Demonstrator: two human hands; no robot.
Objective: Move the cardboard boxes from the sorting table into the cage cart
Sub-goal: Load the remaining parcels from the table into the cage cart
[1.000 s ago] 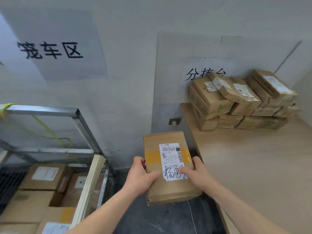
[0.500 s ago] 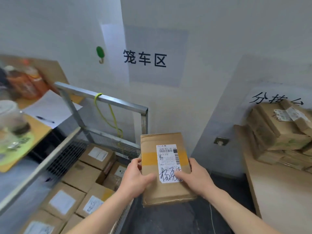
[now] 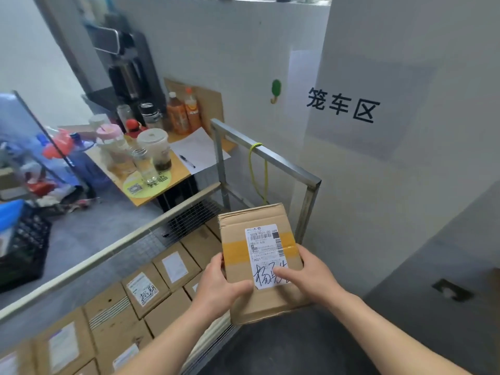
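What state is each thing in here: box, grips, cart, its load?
cardboard box, taped shut, label up, held aloft, not yet set down.
left grip, holds the box's left edge.
right grip, holds its right edge, thumb on the label.
cage cart, open-topped, partly loaded.
boxes in the cart, lying flat, labels up.
yellow cord, tied to the top rail, hanging.

L hand (image 3: 216,288), R hand (image 3: 311,276) round box (image 3: 270,220)
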